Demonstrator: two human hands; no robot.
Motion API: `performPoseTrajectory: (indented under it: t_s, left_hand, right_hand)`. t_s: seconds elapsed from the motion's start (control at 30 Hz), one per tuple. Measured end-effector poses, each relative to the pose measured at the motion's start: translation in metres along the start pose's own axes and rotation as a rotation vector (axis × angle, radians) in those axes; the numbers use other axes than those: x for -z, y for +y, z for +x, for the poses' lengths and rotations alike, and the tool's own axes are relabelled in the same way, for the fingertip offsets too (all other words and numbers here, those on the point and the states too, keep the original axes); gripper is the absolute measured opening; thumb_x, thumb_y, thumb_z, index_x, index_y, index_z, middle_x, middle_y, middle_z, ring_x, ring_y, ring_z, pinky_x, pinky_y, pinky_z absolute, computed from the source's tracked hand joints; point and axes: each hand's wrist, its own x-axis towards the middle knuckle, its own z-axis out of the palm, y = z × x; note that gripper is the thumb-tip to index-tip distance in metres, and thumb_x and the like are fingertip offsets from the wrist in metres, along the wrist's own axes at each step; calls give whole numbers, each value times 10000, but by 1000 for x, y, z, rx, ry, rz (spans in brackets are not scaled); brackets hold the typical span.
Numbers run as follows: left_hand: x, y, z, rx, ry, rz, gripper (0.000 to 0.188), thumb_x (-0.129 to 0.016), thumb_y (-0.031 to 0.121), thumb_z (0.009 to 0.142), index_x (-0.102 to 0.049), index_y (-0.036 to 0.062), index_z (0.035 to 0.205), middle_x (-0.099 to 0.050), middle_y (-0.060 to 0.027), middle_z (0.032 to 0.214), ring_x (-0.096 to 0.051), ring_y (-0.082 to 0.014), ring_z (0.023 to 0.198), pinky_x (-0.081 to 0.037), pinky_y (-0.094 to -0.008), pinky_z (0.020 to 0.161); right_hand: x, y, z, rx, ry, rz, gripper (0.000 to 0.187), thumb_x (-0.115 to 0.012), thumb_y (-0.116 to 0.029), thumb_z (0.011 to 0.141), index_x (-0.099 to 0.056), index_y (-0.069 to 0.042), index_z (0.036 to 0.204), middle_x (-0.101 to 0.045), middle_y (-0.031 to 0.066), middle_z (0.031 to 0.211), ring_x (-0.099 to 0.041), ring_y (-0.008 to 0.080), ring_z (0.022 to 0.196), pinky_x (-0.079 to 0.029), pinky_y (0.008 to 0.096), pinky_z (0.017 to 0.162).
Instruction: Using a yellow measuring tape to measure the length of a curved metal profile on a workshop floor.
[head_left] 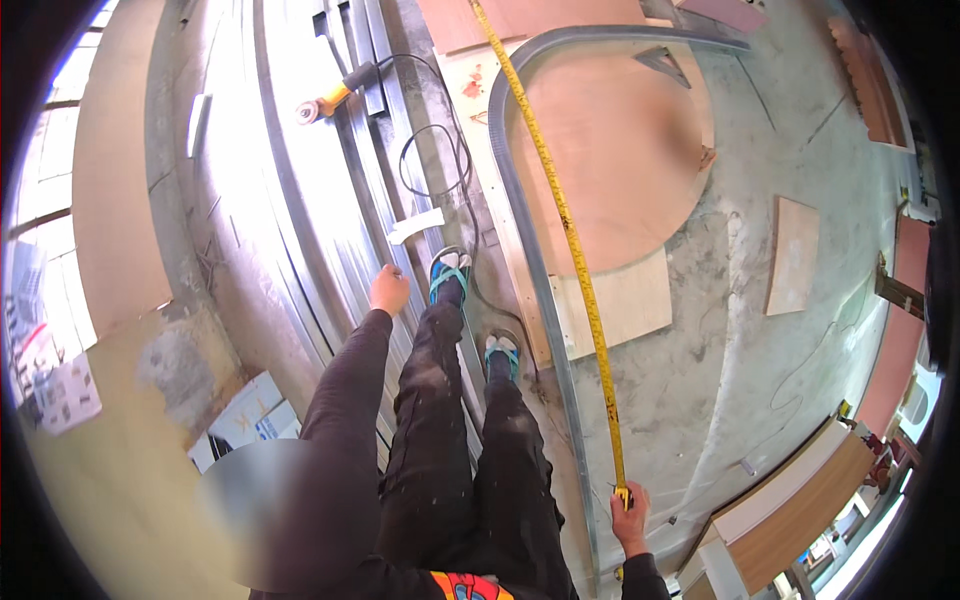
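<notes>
My right hand, low on the right, is closed round the end of a yellow tape measure. The tape's blade runs in a long line up past the top edge of the picture. Beneath and beside it lies a bent grey metal track, its curve following the edge of a round wooden board. Over the long metal profiles on the left is my left hand, its fingers curled in. Whether anything is inside that hand is hidden.
An angle grinder with a black cord lies across the profiles, near a white strip. My sandalled feet stand between profiles and track. A plywood piece lies on the floor at right; boards stand at lower right.
</notes>
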Motion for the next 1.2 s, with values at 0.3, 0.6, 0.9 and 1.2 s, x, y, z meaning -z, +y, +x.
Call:
performPoseTrajectory:
  t_s: [0.3,0.6,0.9,1.2]
  left_hand:
    - [-44,7,129,-141,57,290,563,-686,88,712,-469,37,1229,-498,-176,1235,-530,-387,1102,-448,-434,936]
    - [-64,1,174,-158,-24,653,517,-685,150,719,-477,75,1186,-506,-106,1241,-482,-306,1170,-409,-475,912]
    - [-33,27,181,-267,-71,439,436,-602,206,825,-452,2,1180,-507,-257,1147,-523,-441,1063,-404,-541,930]
    - [31,111,252,-428,88,545,396,-577,247,835,-504,-52,1085,-474,-357,1062,-577,-489,907,-493,-502,821]
  right_hand:
    - [-77,-84,51,-96,7,91,301,-621,-71,753,-551,11,1034,-550,130,840,-540,262,758,-446,362,671]
    - [-90,-105,79,-242,20,126,294,-643,-133,745,-540,-5,989,-555,149,841,-509,332,768,-411,424,675]
    - [-85,-124,109,-226,88,187,301,-621,-133,757,-547,-7,1020,-558,150,869,-512,338,775,-411,422,703]
    - [-109,-79,138,-5,184,106,259,-623,-117,779,-556,-8,1004,-547,136,832,-510,304,757,-411,386,662]
